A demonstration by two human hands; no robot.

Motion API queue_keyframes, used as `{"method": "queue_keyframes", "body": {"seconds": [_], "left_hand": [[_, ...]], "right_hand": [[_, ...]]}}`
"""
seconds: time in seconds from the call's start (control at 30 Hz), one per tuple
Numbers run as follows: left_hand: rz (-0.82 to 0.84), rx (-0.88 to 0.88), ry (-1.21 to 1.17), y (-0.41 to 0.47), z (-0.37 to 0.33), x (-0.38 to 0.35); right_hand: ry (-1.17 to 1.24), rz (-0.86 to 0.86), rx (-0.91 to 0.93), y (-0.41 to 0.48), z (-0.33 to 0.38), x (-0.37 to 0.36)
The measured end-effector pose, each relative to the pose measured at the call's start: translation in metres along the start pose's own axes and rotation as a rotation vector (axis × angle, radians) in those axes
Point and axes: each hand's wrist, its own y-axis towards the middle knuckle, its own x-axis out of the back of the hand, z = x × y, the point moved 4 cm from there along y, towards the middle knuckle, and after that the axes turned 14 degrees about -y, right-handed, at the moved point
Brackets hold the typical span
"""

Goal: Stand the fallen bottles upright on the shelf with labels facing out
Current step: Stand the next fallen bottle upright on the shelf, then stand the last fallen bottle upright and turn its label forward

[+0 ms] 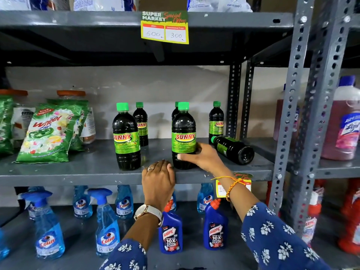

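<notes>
Dark bottles with green caps and green SUNNY labels stand on the grey middle shelf [78, 172]. One [126, 137] stands front left, label facing out. Another [183, 133] stands front centre, label out, and my right hand [202, 156] wraps its lower right side. My left hand [158, 176] rests on the shelf's front edge just left of that bottle, fingers curled, holding nothing. One bottle [232, 149] lies on its side at the right, its base toward me. Three more stand behind [140, 123] [215, 121], one mostly hidden behind the centre bottle.
Green Wheel detergent bags [48, 133] lean at the shelf's left. A perforated steel upright [288, 133] bounds the right, with pink cleaner bottles [342, 125] beyond. Below stand blue Colin sprays [48, 227] and Harpic bottles [171, 230]. A yellow price tag [164, 28] hangs above.
</notes>
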Motion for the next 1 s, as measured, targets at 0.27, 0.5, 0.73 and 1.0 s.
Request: {"method": "queue_keyframes", "body": {"seconds": [0.27,0.5,0.73,1.0], "left_hand": [[-0.003,-0.369,-0.368,-0.014,-0.086,0.0],[0.218,-0.202,-0.119,0.005,-0.127,-0.051],[0.22,-0.216,-0.1,0.006,-0.124,-0.053],[0.185,-0.208,-0.119,0.003,-0.123,-0.058]], "right_hand": [[-0.331,-0.557,-0.075,0.026,-0.01,0.122],[-1.105,-0.069,-0.22,0.056,-0.062,0.076],[-0.628,-0.36,-0.067,0.045,-0.063,0.092],[-0.076,-0.423,-0.009,0.036,-0.083,0.089]]}}
